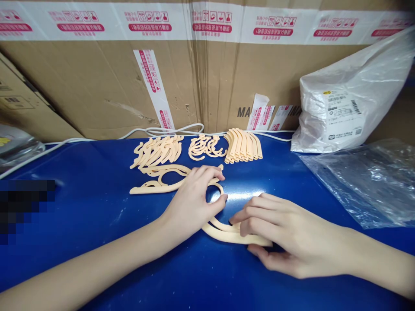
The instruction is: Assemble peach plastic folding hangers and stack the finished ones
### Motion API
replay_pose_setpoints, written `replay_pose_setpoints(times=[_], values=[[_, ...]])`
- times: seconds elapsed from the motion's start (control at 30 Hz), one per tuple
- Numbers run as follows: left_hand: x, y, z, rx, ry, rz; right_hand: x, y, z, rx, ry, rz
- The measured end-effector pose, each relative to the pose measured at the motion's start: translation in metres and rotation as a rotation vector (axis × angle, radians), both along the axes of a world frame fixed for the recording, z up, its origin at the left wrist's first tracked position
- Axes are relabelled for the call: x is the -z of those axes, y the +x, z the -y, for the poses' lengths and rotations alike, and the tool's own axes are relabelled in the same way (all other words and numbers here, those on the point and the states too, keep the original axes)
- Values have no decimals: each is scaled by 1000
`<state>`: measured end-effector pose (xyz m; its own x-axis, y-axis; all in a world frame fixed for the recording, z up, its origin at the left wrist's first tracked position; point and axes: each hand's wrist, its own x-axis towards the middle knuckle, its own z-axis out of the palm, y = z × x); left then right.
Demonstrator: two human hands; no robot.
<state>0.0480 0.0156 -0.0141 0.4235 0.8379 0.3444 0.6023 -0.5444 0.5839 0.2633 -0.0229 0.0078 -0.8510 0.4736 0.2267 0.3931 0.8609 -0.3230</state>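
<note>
A beige plastic folding hanger (223, 234) lies low over the blue table, its arm pointing right and its curved hook at the middle. My right hand (285, 233) grips the right end of this hanger, thumb below and fingers on top. Over the hook and the hanger's middle, my left hand (194, 194) is curled, thumb and forefinger on either side of the hook; its palm hides part of the hanger. Just beyond my left hand, other assembled beige hangers (155, 189) lie together, partly covered by that hand.
Toward the back are a pile of beige hanger arms (158, 151), loose hooks (205, 147) and a neat row of arms (243, 144). A white cable (129, 134) runs along cardboard boxes (97, 86). At right stand a white bag (340, 99) and clear plastic (366, 185).
</note>
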Motion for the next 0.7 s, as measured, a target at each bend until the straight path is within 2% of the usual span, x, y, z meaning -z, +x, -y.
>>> replay_pose_setpoints(times=[0.27, 0.47, 0.6, 0.7], values=[[2, 0, -1, 95, 0, 14, 5, 4, -7, 32, 4, 20], [2, 0, 0, 110, -20, -7, 12, 9, -15, 60, -46, -43], [-1, -1, 0, 133, -64, -13, 13, 11, -19, 95, -51, -47], [-6, -5, -1, 159, -38, -40, 11, 13, -24, 134, -47, -70]])
